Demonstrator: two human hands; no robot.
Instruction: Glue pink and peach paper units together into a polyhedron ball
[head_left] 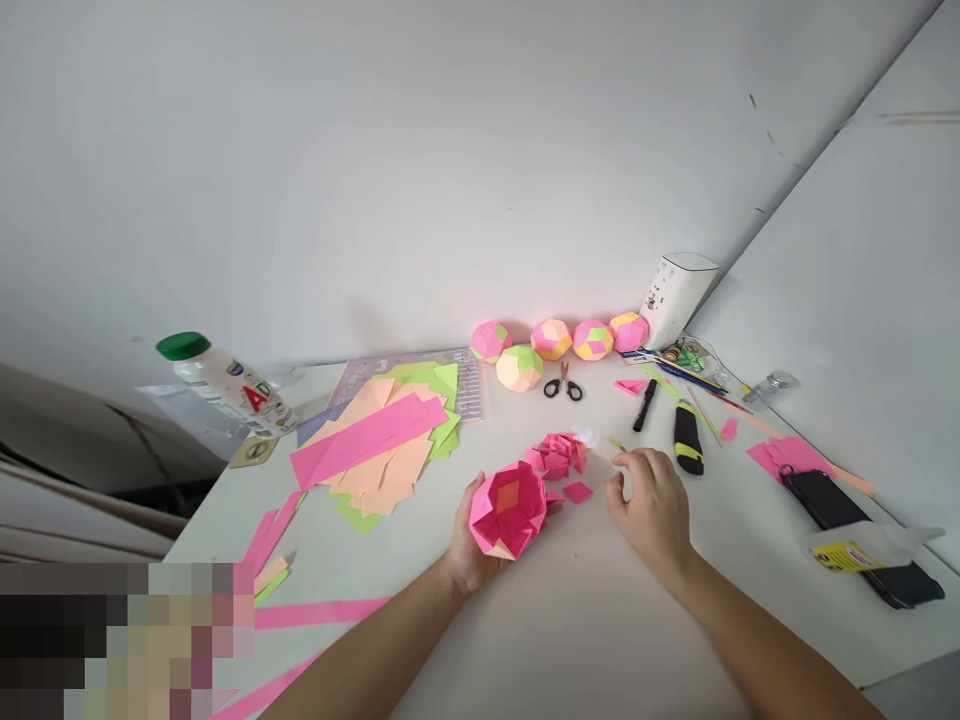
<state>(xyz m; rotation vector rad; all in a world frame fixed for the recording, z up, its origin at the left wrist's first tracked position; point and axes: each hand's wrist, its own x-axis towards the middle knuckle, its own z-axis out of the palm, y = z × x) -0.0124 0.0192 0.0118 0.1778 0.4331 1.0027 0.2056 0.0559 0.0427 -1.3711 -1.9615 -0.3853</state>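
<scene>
My left hand [469, 545] cups a partly built pink paper ball [508, 508] with an orange patch inside, held just above the white table [570, 610]. My right hand [651, 505] hovers to its right, fingers loosely curled and holding nothing, close to a small pink paper square [577, 491] and a heap of folded pink paper units [556, 455]. Both forearms reach in from the bottom edge.
Several finished paper balls [553, 339] line the wall, with black scissors [563, 385] before them. A stack of pink, orange and green sheets [382, 445] lies left, beside a green-capped bottle [225, 385]. A marker [643, 405], cutter [687, 440], black phone [859, 535] and white box [675, 298] sit right.
</scene>
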